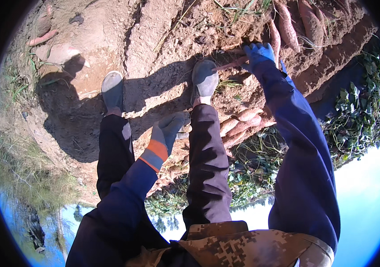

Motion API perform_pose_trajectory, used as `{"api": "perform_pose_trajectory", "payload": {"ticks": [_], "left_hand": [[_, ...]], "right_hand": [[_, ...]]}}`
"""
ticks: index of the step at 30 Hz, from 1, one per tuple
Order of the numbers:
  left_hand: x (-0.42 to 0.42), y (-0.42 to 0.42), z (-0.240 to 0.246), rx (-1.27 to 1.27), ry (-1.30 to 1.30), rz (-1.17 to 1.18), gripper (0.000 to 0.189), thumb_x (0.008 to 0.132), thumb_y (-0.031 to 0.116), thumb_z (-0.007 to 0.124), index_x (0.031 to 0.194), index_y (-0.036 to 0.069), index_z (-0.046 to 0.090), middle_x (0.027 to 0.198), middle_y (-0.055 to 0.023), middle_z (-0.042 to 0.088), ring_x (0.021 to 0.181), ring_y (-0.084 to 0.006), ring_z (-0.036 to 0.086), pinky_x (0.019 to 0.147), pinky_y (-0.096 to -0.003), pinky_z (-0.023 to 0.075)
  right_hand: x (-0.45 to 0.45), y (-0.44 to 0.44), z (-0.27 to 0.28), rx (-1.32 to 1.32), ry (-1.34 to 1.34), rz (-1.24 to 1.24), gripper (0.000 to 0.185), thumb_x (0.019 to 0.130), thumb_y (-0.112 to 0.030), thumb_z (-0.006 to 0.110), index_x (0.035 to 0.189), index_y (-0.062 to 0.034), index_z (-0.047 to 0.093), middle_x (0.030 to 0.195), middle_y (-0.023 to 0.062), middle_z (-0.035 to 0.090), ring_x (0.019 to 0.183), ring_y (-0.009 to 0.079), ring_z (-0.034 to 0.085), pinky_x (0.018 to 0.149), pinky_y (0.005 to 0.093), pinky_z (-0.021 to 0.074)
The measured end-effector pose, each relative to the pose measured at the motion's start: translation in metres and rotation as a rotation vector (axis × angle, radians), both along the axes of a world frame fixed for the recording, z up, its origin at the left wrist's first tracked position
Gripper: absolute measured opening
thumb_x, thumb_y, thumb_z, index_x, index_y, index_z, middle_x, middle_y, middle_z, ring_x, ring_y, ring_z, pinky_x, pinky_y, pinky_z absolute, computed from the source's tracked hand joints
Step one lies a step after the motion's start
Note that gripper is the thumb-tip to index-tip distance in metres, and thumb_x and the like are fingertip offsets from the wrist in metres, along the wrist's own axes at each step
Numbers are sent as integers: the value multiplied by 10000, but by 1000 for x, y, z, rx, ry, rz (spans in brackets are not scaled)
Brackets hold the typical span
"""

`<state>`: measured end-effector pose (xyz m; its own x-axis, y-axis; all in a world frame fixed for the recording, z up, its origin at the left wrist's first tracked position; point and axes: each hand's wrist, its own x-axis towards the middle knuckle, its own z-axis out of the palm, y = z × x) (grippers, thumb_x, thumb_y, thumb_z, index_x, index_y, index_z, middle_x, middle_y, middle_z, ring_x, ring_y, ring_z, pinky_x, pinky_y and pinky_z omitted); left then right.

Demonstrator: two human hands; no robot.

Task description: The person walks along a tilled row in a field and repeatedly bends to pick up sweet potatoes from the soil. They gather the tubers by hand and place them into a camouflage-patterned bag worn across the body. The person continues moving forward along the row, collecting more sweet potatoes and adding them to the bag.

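My right hand (260, 56), in a blue glove, reaches down to the loose soil beside my right shoe. A thin reddish sweet potato (230, 63) runs from its fingers toward the shoe's toe, and the hand seems closed around its thick end. My left hand (169, 128) wears a grey glove with an orange and grey cuff. It hangs by my right shin with the fingers bent together; part of it is behind the leg, so its grip is unclear. Several sweet potatoes (243, 124) lie in a pile to the right of that shin.
More sweet potatoes (287, 28) lie on the soil beyond my right hand. Another sweet potato (43, 38) is at far left. My shoes (205, 78) stand on uneven dug earth (156, 43). Green leafy vines (353, 100) border the right side; dry grass (26, 167) is at left.
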<state>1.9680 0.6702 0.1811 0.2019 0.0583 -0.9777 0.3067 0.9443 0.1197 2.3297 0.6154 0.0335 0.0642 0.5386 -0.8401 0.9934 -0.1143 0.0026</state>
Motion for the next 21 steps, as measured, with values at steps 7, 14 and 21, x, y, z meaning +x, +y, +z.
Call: {"api": "perform_pose_trajectory", "payload": {"ticks": [7,14,21], "left_hand": [[13,9,2,-121,54,59,298,953,189,633,1180,-4,638,1041,-127,698,868,-211,695,786,-363,588],[15,5,0,-150,79,53,283,944,151,634,1182,0,648,1057,-114,701,890,-191,687,782,-353,578],[2,-14,-14,-8,82,-50,356,950,211,640,1225,-13,607,1144,-101,659,1041,-227,645,850,-413,570]], "right_hand": [[55,-126,59,-490,-204,-28,613,807,-489,679,1358,-264,532,1419,29,490,1347,272,415,1081,554,322],[75,-73,50,60,-125,-354,763,770,-469,732,1425,-206,441,1476,40,433,1355,290,405,1075,485,360],[110,23,-20,326,-372,-655,1137,655,-602,798,1495,-69,247,1413,200,445,1313,391,417,1043,507,396]]}}
